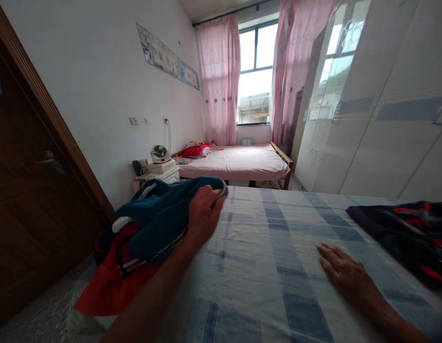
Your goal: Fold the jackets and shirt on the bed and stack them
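Note:
My left hand (pixel 205 209) is closed on the edge of a teal garment (pixel 158 214) with a grey band at its rim. The garment lies over a pile at the bed's left side, on top of a red-orange garment (pixel 114 281). Hovering over or resting on the blue and white checked bedsheet (pixel 249 247), my right hand (pixel 344 267) has its fingers stretched out and holds nothing; whether it touches the sheet I cannot tell. To its right lies a black garment with red trim (pixel 403 233).
Behind is a second bed with a pink sheet (pixel 238 162). A small fan (pixel 160 153) stands on a white bedside cabinet (pixel 173 175) at the left. A brown door (pixel 31 190) is on the far left, and a white wardrobe (pixel 378 143) fills the right side.

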The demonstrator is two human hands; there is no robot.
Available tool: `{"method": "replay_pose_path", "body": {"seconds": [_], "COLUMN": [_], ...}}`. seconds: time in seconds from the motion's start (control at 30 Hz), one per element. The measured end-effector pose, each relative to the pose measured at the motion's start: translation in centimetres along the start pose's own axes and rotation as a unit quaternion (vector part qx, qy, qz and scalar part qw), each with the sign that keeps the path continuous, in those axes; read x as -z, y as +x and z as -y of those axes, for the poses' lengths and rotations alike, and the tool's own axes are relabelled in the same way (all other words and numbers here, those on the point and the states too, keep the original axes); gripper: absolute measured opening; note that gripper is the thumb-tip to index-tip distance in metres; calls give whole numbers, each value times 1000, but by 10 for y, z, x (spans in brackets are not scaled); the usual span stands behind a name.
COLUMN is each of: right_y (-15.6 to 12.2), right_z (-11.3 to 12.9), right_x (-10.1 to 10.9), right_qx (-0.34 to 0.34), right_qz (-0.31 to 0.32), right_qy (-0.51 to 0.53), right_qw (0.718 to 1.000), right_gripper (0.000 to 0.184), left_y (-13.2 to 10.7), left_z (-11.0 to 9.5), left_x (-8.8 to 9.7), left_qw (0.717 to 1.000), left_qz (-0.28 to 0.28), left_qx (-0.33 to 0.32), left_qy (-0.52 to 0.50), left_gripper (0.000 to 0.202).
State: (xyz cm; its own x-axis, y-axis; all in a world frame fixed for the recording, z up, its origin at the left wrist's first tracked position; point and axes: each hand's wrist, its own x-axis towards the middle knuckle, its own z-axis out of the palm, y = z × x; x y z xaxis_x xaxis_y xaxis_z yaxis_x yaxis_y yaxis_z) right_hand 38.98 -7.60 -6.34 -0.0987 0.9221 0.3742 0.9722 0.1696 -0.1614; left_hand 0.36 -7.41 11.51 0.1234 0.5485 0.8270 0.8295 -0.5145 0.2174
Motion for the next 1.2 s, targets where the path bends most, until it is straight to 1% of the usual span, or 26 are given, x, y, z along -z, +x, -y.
{"method": "replay_pose_path", "body": {"seconds": [0.03,0.1,0.13,0.2,0.27,0.3,0.33,0.37,0.43,0.5,0.53,0.57,0.6,0.63,0.7,0.73,0.8,0.87,0.93,1.0,1.03,1.07,1.13,1.17,1.2], "right_y": [0,-1,-1,-2,-3,-3,-3,-3,-3,-1,0,3,7,12,27,35,55,77,97,114,121,127,135,138,139], "right_z": [1,4,5,9,12,13,13,13,13,15,18,24,33,44,70,84,110,132,152,172,183,195,215,223,229], "right_x": [1,3,4,6,7,7,7,7,9,15,20,27,34,42,57,62,65,62,57,52,51,49,44,40,37], "right_qx": [0,0,-2,-5,-9,-11,-12,-13,-16,-22,-25,-27,-23,-14,22,46,91,107,112,145,169,193,221,223,220], "right_qz": [1,4,5,2,2,4,7,10,14,20,25,30,34,35,30,31,52,82,94,91,93,99,120,130,138], "right_qy": [-3,-8,-11,-12,-11,-10,-8,-6,1,21,38,60,84,106,140,150,169,187,206,225,232,234,215,197,179], "right_qw": [1000,1000,1000,1000,1000,1000,1000,1000,1000,999,999,997,996,994,989,987,980,973,968,959,953,948,944,946,949], "right_gripper": [49,48,48,46,45,45,45,45,46,44,43,42,41,40,39,38,38,41,44,50,55,63,82,86,83], "left_y": [-9,-36,-51,-80,-101,-107,-109,-108,-103,-99,-99,-101,-105,-111,-123,-129,-140,-150,-159,-169,-174,-178,-184,-187,-190], "left_z": [-17,-48,-62,-85,-99,-102,-103,-102,-90,-66,-51,-35,-19,-5,18,24,27,21,10,0,-3,-6,-7,-6,-4], "left_x": [-12,-38,-50,-68,-76,-74,-70,-62,-40,-17,-6,3,11,16,23,24,23,20,17,14,13,13,13,14,15], "left_qw": [998,977,959,912,880,875,878,888,921,962,979,990,994,990,968,954,931,917,907,905,910,918,939,949,958], "left_qz": [35,128,174,267,325,339,339,328,272,185,141,106,85,78,103,125,165,180,188,199,203,204,202,202,205], "left_qx": [-46,-148,-201,-295,-334,-335,-323,-305,-250,-158,-99,-33,37,106,225,269,324,354,373,373,360,340,278,240,201], "left_qy": [-37,-85,-98,-105,-94,-92,-95,-104,-127,-124,-107,-83,-58,-41,-29,-33,-40,-43,-49,-47,-41,-31,-8,3,14], "left_gripper": [25,24,24,23,24,23,21,18,17,25,28,28,27,26,34,39,48,60,76,89,90,88,73,64,56]}}
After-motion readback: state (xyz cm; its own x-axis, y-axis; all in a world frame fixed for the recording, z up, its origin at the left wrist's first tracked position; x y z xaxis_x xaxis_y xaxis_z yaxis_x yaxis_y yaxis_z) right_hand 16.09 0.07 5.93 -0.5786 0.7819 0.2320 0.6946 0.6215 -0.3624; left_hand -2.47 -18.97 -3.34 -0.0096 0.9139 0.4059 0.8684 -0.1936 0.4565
